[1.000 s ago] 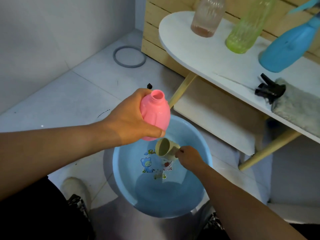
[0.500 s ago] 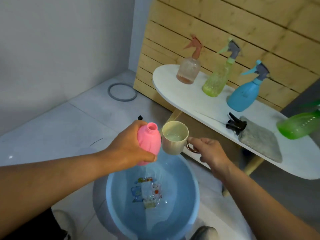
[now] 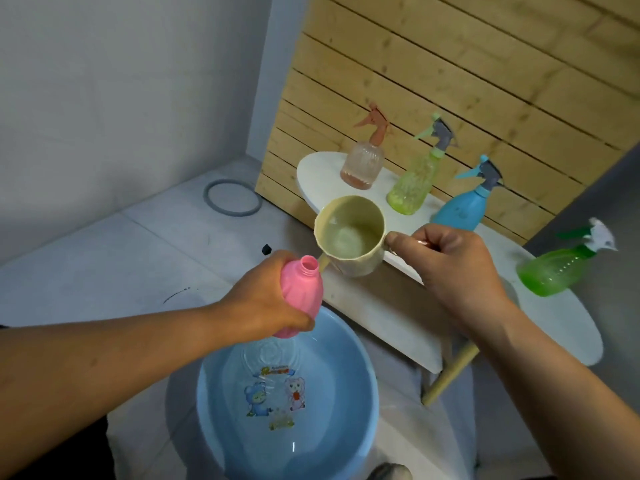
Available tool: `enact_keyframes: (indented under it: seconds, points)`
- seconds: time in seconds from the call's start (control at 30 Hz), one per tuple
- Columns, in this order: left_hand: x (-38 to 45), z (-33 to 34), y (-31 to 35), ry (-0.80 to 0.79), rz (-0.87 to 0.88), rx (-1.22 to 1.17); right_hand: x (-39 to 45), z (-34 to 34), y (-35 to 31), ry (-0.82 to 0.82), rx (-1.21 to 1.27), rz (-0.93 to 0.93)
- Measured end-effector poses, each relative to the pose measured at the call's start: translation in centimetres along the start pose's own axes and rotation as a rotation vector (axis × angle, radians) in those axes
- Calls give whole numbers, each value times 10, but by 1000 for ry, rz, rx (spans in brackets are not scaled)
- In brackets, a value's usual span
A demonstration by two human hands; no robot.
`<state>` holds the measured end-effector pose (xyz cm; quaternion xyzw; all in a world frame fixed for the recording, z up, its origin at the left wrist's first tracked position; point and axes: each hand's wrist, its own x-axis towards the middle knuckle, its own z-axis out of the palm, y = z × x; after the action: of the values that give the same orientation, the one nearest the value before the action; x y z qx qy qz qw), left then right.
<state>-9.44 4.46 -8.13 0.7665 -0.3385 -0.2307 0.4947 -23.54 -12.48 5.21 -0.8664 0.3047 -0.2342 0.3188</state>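
Gripping pink bottle w/ your left hand, fingers curled round its body, neck up, over blue basin, right hand pinching beige cup by its handle, cup tilted twd bottle mouth, just above it.

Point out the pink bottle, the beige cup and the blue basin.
pink bottle (image 3: 304, 296), head view, on its body below the neck.
beige cup (image 3: 360, 265), head view, on its outer wall near the base.
blue basin (image 3: 349, 393), head view, on its inner wall at the right.
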Motion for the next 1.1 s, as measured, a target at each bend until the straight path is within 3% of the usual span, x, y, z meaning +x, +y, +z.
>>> enact_keyframes:
  seconds: [0.37, 1.1]
  points:
    - [-3, -1, 0, -16, 33, -24, -13, 0, -19, 63, -291, -178]
    - [-4, -1, 3, -35, 53, -11, -19, 2, -23, 158, -497, -413]
